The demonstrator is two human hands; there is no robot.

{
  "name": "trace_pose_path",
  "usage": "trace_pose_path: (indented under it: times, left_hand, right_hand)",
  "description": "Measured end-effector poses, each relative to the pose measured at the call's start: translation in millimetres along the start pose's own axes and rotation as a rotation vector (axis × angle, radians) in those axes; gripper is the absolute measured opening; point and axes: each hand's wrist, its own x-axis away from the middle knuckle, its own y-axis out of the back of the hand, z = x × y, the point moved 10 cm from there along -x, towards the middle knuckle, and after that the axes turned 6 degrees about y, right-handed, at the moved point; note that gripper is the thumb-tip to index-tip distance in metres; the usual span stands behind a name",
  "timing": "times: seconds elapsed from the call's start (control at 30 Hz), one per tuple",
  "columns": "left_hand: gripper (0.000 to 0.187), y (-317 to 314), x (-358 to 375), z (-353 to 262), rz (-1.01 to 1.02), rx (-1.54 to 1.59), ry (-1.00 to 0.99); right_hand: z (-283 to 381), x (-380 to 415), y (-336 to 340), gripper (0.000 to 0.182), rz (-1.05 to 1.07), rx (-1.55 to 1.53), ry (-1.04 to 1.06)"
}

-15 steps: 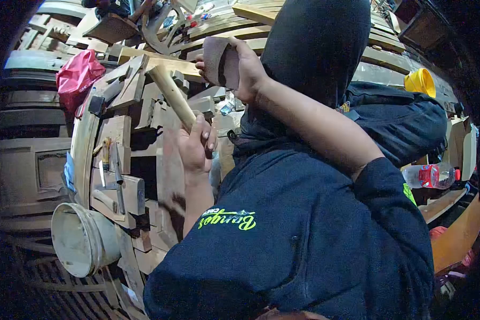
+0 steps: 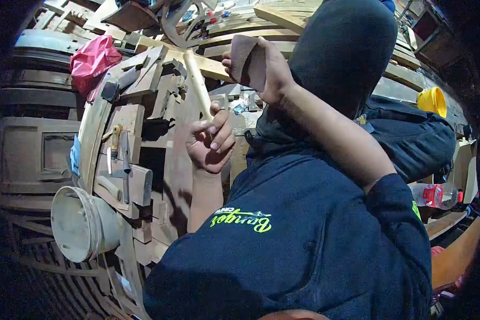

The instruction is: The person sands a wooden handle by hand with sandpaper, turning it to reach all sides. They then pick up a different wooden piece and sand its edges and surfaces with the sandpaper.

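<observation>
My left hand (image 2: pixel 210 140) is closed around the lower end of a pale, smooth wooden stick (image 2: pixel 198 84), which points up and slightly left. My right hand (image 2: pixel 277 73) grips a folded brown sheet of sandpaper (image 2: pixel 249 62), thumb along its upper edge and fingertips showing behind it. The stick and the sandpaper are apart, the sandpaper up and to the right. Left of my left hand, a knife with a yellowish handle (image 2: pixel 115 140) and a long dark blade-like tool (image 2: pixel 125 160) lie on wooden blocks.
A whitish bucket (image 2: pixel 96 226) lies tipped at the lower left, and a pink plastic bag (image 2: pixel 94 63) rests at the upper left. Stacked boards and wood pieces surround me. My bent knee (image 2: pixel 346 53) rises ahead. A yellow tub (image 2: pixel 432 101) and a plastic bottle (image 2: pixel 437 196) are at right.
The stick has turned more upright, and my left hand has rotated with its fingers now more in view. The sandpaper stays in my right hand. The whole view has shifted slightly.
</observation>
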Motion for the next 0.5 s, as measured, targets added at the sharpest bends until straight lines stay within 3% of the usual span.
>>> trace_pose_path:
  times: [0.5]
  left_hand:
    - [0.036,-2.1,-1.4,3.1,-0.004,0.04,-0.058]
  right_hand:
    - [-3.4,1.1,-4.3,0.057,0.024,-0.007,-0.041]
